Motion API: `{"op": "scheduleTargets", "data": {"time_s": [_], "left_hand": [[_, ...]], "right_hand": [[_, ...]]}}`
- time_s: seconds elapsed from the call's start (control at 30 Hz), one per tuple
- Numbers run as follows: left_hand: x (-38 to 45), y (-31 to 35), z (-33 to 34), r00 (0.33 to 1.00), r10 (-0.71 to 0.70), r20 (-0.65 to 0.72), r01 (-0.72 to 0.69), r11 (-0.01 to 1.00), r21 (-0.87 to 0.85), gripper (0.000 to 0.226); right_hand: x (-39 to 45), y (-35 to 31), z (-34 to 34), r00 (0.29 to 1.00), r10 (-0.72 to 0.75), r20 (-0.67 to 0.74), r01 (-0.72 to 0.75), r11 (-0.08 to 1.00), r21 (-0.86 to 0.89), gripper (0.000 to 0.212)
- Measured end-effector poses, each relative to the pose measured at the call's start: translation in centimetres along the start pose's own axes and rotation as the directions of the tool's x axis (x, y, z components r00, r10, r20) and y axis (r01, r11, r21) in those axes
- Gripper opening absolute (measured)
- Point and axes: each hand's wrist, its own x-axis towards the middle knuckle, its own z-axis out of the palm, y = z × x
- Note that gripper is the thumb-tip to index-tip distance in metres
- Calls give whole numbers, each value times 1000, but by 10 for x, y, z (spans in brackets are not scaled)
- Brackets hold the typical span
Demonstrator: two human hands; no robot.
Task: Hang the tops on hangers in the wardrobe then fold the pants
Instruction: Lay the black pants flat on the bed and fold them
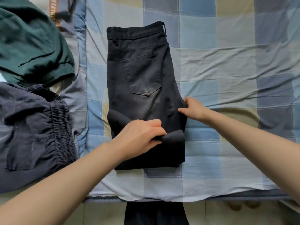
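Gripping a rolled fold of the black jeans (139, 75) in my left hand (139, 137), I have my fingers curled over the top of the roll and my thumb tucked beneath it. My right hand (193, 109) pinches the jeans' right edge just beyond the roll, thumb and fingertips closed on the cloth. The jeans lie lengthwise in the middle of the bed (227, 70), on its checked blue sheet, waistband toward the far edge and back pocket facing up; the legs are doubled underneath, and the fold reaches near the bed's front edge. At the bed's left edge lie grey pants (32, 127) with an elastic waistband, and just behind them, touching or slightly overlapping, a dark green garment (29, 43) with a ribbed band. Something dark hangs below the bed's front edge, perhaps more cloth (155, 213), though I cannot tell what it is. Nothing here serves as a container.
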Motion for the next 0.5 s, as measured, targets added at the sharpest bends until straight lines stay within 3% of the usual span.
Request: {"op": "scheduleTargets", "data": {"time_s": [0.13, 0.23, 0.37, 0.43, 0.5], "left_hand": [[-17, 3, -10, 997, -69, -27, 66, 994, -86, 22], [-19, -2, -10, 992, -125, -23, 122, 986, -110, 22], [-12, -10, -7, 987, -156, -32, 151, 981, -125, 21], [-5, -18, -7, 984, -169, -54, 161, 978, -129, 21], [9, -31, -7, 977, -196, -83, 184, 973, -137, 22]], "right_hand": [[-26, -19, 13, 949, -297, -107, 273, 942, -196, 28], [-31, -31, 14, 913, -399, 87, 408, 890, -202, 38], [-15, -50, 6, 951, -107, 290, 94, 994, 56, 56], [-1, -60, 7, 920, 3, 392, -29, 998, 58, 73], [13, -65, 9, 844, 93, 528, -211, 963, 166, 91]]}}
